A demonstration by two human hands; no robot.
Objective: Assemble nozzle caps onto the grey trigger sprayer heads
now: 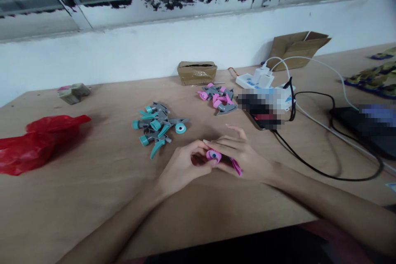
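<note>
Both of my hands meet over the wooden table (pixel 93 198) and hold one pink spray trigger head (pixel 214 156). My left hand (pixel 181 167) pinches its round pink cap end with curled fingers. My right hand (pixel 244 154) wraps the body, and the pink trigger lever (pixel 236 167) sticks out below its palm. Beyond my hands lies a pile of teal and grey trigger heads (pixel 157 126). A smaller pile of pink and grey trigger heads (pixel 218 98) lies farther back.
A red plastic bag (pixel 37 140) lies at the left. At the back are a small brown box (pixel 197 72), an open cardboard box (pixel 295 47), a white power strip (pixel 258 80) with chargers and black cables (pixel 309 161). A dark device (pixel 368 132) sits right.
</note>
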